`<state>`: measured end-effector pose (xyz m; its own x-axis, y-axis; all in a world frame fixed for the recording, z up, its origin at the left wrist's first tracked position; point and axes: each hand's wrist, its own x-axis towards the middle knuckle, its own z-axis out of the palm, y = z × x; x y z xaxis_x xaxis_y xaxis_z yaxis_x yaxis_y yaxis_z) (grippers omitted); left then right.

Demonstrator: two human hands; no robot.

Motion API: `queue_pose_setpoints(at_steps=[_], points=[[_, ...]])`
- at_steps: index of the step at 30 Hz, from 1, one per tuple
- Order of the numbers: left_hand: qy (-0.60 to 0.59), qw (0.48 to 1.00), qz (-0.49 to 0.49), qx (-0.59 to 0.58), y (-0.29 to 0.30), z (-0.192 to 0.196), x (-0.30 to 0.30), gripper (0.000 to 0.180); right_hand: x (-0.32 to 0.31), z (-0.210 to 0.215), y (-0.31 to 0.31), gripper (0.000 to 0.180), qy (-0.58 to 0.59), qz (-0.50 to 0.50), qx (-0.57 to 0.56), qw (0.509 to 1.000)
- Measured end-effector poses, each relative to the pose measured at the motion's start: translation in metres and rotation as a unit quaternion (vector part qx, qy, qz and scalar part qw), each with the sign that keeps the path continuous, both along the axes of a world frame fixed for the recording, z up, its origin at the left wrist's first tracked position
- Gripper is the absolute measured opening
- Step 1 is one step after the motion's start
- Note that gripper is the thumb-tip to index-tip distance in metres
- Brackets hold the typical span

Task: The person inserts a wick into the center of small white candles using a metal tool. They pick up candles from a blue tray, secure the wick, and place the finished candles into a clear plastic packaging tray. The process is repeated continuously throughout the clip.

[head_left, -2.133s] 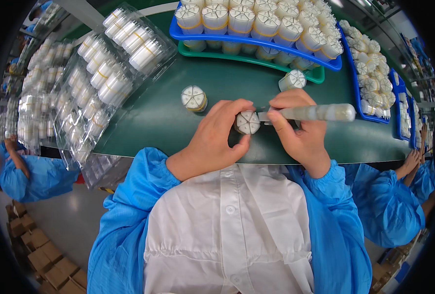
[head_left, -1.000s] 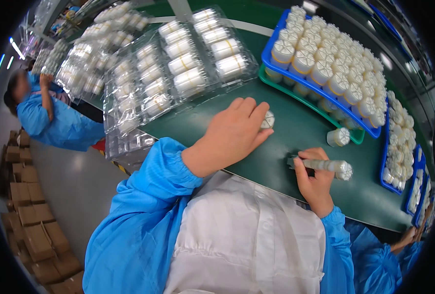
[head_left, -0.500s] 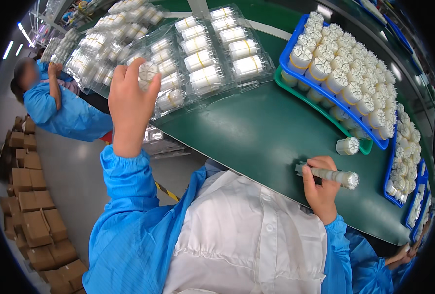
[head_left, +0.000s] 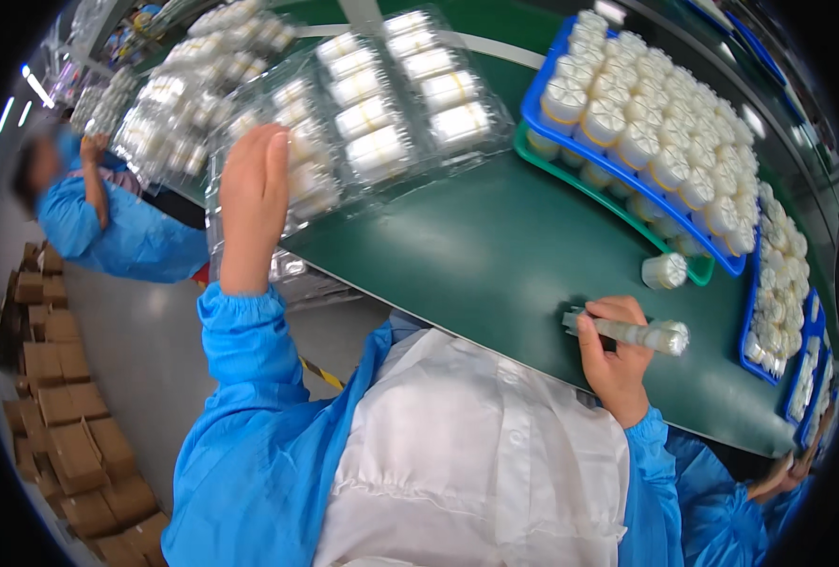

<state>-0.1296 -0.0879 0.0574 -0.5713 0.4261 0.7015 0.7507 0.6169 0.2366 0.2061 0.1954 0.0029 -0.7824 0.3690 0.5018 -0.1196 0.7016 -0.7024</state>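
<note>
My left hand [head_left: 254, 203] is at the near left corner of a clear plastic tray [head_left: 410, 180], its fingers pressed together. They hide whatever they hold. In the tray lie rows of white rolls [head_left: 374, 151] with yellow bands. Over the green table [head_left: 438, 255], my right hand [head_left: 616, 354] is closed round a long, clear-wrapped white cylinder [head_left: 641, 334], held nearly level. Its right end is white and pleated; a clear, greyish end sticks out past my thumb. Beyond that hand, a short white roll [head_left: 663, 271] lies on the table.
A blue tray [head_left: 618, 170] packed with upright white rolls rests on a green tray [head_left: 570, 180] at the right. Farther right are more blue trays [head_left: 752, 350]. Filled plastic trays [head_left: 173, 104] pile up at far left, near a co-worker [head_left: 117, 227]. Cardboard boxes [head_left: 69, 392] line the floor.
My left hand has moved slightly down and turned; the white roll seen in its fingers before is now out of sight. My right hand keeps its grip nearly unmoved. The view has shifted slightly.
</note>
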Motion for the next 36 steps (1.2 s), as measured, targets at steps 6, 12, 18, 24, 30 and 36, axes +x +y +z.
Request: queue_pose_setpoints(at_steps=[6, 12, 18, 24, 30, 36], points=[[-0.081, 0.957, -0.273, 0.057, 0.103, 0.007, 0.104, 0.004, 0.008, 0.017, -0.008, 0.020, 0.014, 0.011, 0.031, 0.999], [-0.134, 0.859, -0.494, -0.009, 0.225, -0.024, 0.173, 0.038, 0.044, 0.036, 0.003, 0.020, 0.036, -0.053, 0.057, 0.996], [-0.125, 0.847, -0.517, -0.027, 0.279, -0.046, 0.198, 0.055, 0.105, 0.038, 0.031, 0.014, 0.035, -0.174, -0.075, 0.981], [-0.185, 0.829, -0.524, -0.063, 0.271, -0.048, 0.193, 0.053, 0.113, 0.031, 0.036, 0.055, -0.113, -0.160, -0.251, 0.948], [-0.209, 0.841, -0.495, -0.061, 0.227, -0.042, 0.178, 0.049, 0.073, 0.021, 0.045, 0.072, -0.141, -0.088, -0.305, 0.938], [-0.209, 0.883, -0.419, -0.032, 0.183, -0.040, 0.153, 0.050, 0.024, 0.014, 0.055, 0.072, -0.092, -0.056, -0.279, 0.954]])
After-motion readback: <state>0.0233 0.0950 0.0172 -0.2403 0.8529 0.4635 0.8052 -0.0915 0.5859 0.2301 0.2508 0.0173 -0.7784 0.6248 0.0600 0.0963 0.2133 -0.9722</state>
